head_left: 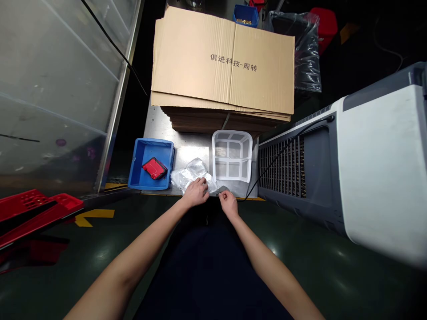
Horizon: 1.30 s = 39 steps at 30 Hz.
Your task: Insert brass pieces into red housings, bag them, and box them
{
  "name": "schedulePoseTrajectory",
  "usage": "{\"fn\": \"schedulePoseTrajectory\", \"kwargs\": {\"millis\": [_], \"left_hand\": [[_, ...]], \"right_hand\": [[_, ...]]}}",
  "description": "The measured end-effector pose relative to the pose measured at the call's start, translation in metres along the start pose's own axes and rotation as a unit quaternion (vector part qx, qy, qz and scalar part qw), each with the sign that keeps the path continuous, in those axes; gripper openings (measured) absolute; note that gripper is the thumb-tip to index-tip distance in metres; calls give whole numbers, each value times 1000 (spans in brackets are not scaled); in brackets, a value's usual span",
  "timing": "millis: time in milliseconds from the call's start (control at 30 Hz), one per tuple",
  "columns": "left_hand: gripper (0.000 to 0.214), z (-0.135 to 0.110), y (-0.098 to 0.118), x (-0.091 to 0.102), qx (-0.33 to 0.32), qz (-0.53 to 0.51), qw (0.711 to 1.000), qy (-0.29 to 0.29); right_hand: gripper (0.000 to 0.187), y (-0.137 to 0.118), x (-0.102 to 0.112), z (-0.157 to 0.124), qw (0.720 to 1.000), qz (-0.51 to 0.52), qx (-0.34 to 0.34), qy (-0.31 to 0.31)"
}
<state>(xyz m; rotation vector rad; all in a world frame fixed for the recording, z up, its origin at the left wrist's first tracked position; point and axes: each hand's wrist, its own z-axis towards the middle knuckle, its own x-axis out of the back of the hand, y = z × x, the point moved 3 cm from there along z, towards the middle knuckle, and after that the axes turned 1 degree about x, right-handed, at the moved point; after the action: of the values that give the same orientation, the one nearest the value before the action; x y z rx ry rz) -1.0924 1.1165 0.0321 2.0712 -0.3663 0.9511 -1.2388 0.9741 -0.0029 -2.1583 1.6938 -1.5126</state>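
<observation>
My left hand [196, 192] rests with curled fingers on a heap of clear plastic bags [188, 174] at the front edge of a metal table [160, 122]. My right hand [228, 201] is closed in a pinch on a small grey item [221, 191] at the table edge; I cannot make out what the item is. A white plastic basket [232, 155] with a grid bottom stands just behind both hands.
A blue bin [140, 171] holding a red and black object [154, 168] stands left of the bags. A stack of flat cardboard [223, 66] fills the table's back. A grey and white cooler unit [350, 173] stands right. Red crates [33, 213] lie on the floor left.
</observation>
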Motion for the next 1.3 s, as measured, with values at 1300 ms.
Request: {"fn": "schedulePoseTrajectory", "kwargs": {"millis": [1300], "left_hand": [[31,13,-11,3,53,-41,998,9]], "right_hand": [[24,-51,-3,3,997,-78,-16,-6]]}}
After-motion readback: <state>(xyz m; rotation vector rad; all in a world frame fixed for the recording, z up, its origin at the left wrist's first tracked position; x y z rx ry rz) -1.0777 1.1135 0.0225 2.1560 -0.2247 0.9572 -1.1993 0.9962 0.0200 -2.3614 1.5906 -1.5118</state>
